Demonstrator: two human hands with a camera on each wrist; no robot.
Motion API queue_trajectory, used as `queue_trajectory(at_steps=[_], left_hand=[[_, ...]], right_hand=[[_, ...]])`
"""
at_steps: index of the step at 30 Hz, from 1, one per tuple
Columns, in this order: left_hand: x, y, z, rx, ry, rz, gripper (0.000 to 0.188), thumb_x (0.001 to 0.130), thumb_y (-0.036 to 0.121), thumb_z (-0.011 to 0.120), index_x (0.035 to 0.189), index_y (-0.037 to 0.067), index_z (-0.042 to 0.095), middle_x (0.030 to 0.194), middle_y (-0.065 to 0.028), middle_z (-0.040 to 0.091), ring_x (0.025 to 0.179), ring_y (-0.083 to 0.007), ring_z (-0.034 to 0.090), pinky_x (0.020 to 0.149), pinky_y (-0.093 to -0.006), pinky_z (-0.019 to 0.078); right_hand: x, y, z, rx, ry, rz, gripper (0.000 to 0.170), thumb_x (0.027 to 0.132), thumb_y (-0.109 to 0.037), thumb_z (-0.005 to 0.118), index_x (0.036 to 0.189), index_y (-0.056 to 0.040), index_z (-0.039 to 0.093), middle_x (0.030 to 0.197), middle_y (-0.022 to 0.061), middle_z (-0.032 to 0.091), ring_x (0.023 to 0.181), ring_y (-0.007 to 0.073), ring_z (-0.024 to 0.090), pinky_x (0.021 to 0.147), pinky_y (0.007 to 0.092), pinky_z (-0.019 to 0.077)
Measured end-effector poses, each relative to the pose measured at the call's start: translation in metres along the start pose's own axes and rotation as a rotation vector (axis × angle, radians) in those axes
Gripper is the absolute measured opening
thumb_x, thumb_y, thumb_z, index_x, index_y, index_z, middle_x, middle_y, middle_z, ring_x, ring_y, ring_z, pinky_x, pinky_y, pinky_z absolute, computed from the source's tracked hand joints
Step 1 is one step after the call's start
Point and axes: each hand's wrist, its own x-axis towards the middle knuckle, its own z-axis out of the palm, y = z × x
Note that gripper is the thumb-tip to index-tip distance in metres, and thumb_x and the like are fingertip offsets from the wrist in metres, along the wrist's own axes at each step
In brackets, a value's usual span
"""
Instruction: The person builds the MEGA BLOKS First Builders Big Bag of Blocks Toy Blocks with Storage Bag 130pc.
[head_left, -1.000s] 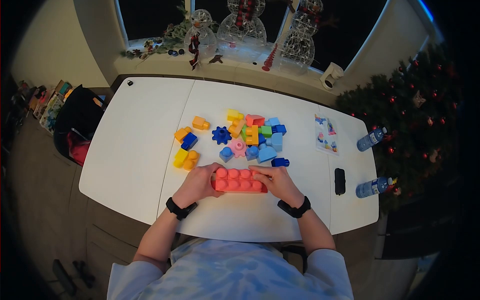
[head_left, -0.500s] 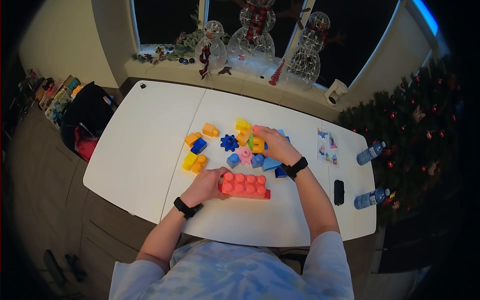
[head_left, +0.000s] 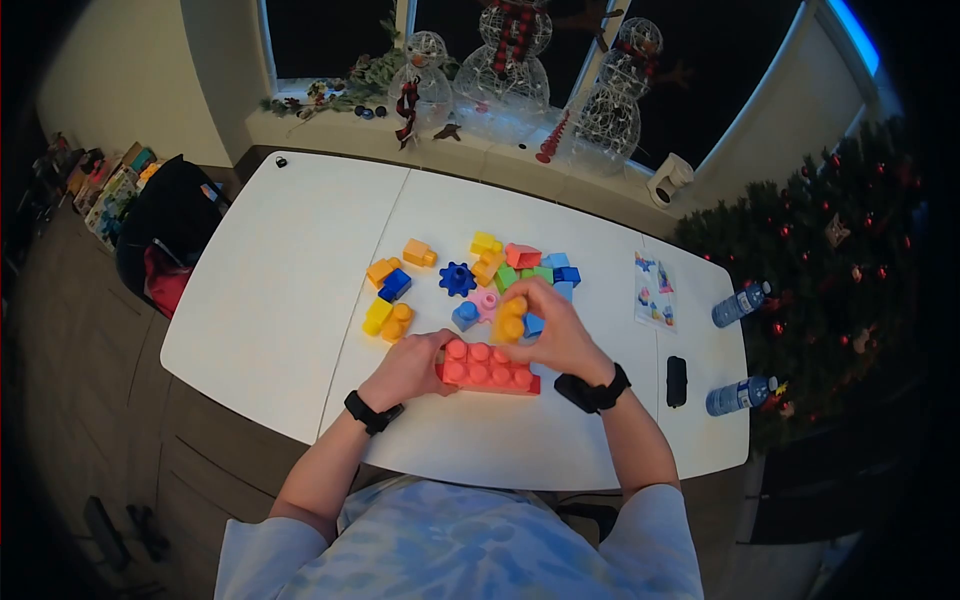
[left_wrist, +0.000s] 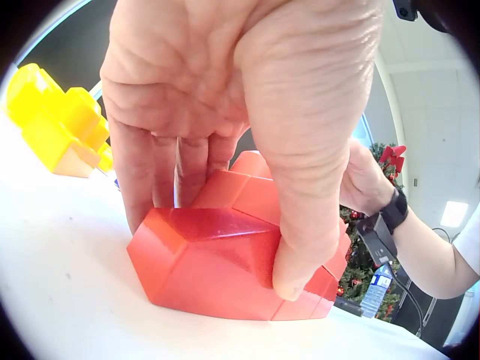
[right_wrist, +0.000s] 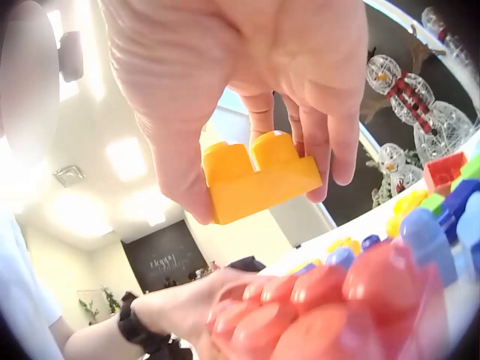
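Note:
In the head view, a red building block (head_left: 488, 374) with two rows of studs sits on the white table (head_left: 290, 260) in front of the person. My left hand (head_left: 405, 370) grips its left end, thumb on the near side and fingers on the far side, as the left wrist view of the red block (left_wrist: 214, 262) shows. Between thumb and fingers, my right hand (head_left: 562, 338) pinches a yellow-orange two-stud block (right_wrist: 262, 184). That block is held up over the right part of the red one, studs upward.
Beyond the hands lie loose blocks: a dark blue gear (head_left: 457, 279), a pink gear (head_left: 484, 304), a red angled block (head_left: 522, 257) and several orange, green and blue ones. To the right are a picture sheet (head_left: 655, 290), a black case (head_left: 677, 382) and two water bottles (head_left: 740, 396).
My right hand left the red block, reached into the pile, and came back with the yellow-orange block. My left hand has stayed on the red block's left end.

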Motion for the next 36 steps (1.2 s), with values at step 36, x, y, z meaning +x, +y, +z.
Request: queue_trajectory(at_steps=[36], left_hand=[[-0.001, 0.003, 0.001, 0.034, -0.008, -0.010, 0.064, 0.064, 0.017, 0.092, 0.120, 0.004, 0.066, 0.102, -0.0165, 0.075, 0.093, -0.0339, 0.073, 0.086, -0.0381, 0.0581]], right_hand=[[0.127, 0.076, 0.001, -0.722, -0.012, 0.048, 0.053, 0.075, -0.031, 0.084, 0.114, -0.0018, 0.065, 0.107, 0.0206, 0.073, 0.105, 0.0398, 0.068, 0.092, 0.0457, 0.0553]])
